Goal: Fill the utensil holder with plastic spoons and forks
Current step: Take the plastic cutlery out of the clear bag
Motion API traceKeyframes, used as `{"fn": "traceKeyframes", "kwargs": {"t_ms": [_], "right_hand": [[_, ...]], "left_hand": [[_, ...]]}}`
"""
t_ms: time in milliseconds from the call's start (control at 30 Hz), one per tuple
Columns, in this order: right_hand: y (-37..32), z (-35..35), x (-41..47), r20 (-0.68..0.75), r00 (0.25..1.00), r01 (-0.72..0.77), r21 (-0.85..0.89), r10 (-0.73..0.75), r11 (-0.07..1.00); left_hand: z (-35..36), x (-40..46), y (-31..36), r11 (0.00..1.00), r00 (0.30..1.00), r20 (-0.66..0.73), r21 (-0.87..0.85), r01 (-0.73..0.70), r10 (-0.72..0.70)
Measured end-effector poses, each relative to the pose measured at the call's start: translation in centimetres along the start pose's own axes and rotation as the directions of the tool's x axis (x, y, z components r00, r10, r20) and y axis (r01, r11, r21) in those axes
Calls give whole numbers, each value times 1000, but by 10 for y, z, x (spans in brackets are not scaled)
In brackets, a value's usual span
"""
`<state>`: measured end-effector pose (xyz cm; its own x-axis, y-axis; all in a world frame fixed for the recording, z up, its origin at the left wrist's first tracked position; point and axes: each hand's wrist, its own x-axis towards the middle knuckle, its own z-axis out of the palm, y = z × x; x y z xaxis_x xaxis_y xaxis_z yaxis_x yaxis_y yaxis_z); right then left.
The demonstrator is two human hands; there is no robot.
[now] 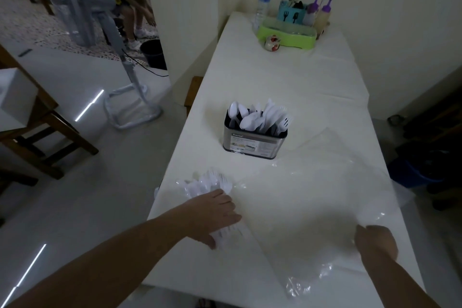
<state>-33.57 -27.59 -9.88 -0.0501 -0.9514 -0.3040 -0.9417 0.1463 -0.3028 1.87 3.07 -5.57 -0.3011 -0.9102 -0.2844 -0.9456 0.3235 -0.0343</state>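
Left hand (217,215) curls over loose forks (212,182), near-left surface (287,77); right hand (375,239) pinches bag (312,195). Holder (255,141) mostly full; this bundle remains.

I see a utensil holder (255,141) of brushed, shiny metal with a paper label, holding smooth white plastic spoons and forks (260,117). My left hand (215,212) grips a bundle of white plastic forks (212,181). My right hand (375,239) pinches a clear, glossy, crinkled plastic bag (312,197). The table cover (287,77) looks matt, creased white. The chair (45,132) is wood; the floor (80,182) glossy.
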Motion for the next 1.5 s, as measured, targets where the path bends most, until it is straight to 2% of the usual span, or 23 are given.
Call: {"fn": "traceKeyframes", "kwargs": {"t_ms": [33, 100, 200, 300, 433, 500, 567, 633, 667, 767, 967, 1100, 1233, 1333, 1500], "right_hand": [[-24, 4, -19, -70, 998, 3, 28, -1, 1000], [-30, 3, -12, -11, 1000, -4, 92, 5, 996], [-34, -13, -10, -41, 999, 8, 59, -6, 998], [-43, -19, -10, -31, 999, 24, 69, -21, 997], [-45, -29, 5, -32, 998, 51, 108, -48, 993], [-48, -31, 15, -30, 998, 50, 144, -47, 988], [-50, -31, 26, -6, 998, 55, 193, -55, 980], [-52, -31, 41, 4, 998, 66, 246, -70, 967], [-54, -33, 45, -1, 997, 73, 240, -75, 968], [-62, -38, 60, -9, 994, 106, 209, -107, 972], [-71, -40, 87, 19, 986, 162, 186, -168, 969], [-75, -37, 105, 50, 986, 135, 306, -157, 942], [-83, -41, 117, 42, 973, 213, 207, -226, 955], [-94, -49, 130, 6, 960, 277, 75, -279, 958], [-117, -61, 160, -48, 954, 300, 88, -297, 950]], "left_hand": [[0, 0, 0, 1000, 1000, -8, 7, 6, -6], [0, -1, 3, 1000, 1000, -9, 15, 21, -21], [-5, -1, 7, 999, 999, 1, -8, 47, -47], [-14, 11, 15, 988, 984, -110, -78, 131, -140], [-16, 52, 26, 957, 930, -234, -130, 261, -285], [-22, 82, 31, 924, 903, -223, -196, 327, -367], [-30, 111, 34, 857, 854, -203, -315, 407, -480], [-38, 138, 34, 689, 717, -175, -500, 525, -674], [-42, 149, 33, 594, 657, -110, -555, 582, -746], [-44, 179, 28, 422, 554, 24, -620, 661, -832], [-50, 224, 15, 311, 477, 95, -646, 698, -874], [-54, 244, 10, 241, 439, 139, -672, 700, -888], [-58, 255, 5, 141, 374, 215, -672, 727, -902], [-56, 267, 1, 46, 341, 261, -731, 680, -903], [-63, 288, -1, -11, 313, 265, -779, 627, -912]]}}
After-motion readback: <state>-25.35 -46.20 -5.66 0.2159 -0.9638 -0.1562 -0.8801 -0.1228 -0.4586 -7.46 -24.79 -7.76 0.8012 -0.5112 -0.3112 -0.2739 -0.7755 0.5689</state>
